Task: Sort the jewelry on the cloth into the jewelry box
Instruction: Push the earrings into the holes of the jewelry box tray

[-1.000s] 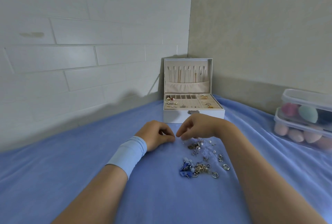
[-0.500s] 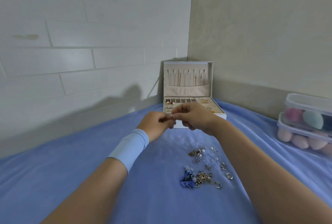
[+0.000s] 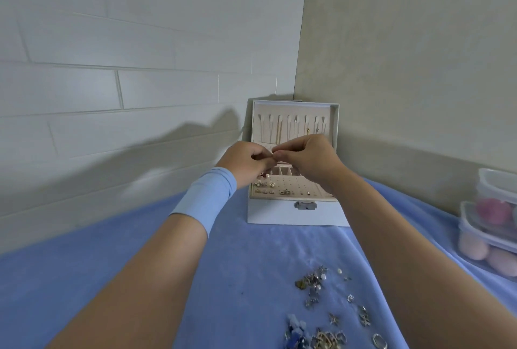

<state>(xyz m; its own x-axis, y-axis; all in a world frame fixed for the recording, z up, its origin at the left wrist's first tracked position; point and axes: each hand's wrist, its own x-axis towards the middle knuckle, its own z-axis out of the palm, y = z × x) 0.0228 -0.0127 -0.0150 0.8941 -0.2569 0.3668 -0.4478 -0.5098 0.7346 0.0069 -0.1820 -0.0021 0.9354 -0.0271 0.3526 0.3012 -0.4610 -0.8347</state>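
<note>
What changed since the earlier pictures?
The left hand and right hand rose from the blue cloth by the loose jewelry pile to over the open white jewelry box, fingertips pinched together; anything held is too small to see. Pile and box stayed put.

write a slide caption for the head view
Left hand and right hand meet fingertip to fingertip over the open jewelry box; loose jewelry lies on the blue cloth.
</note>
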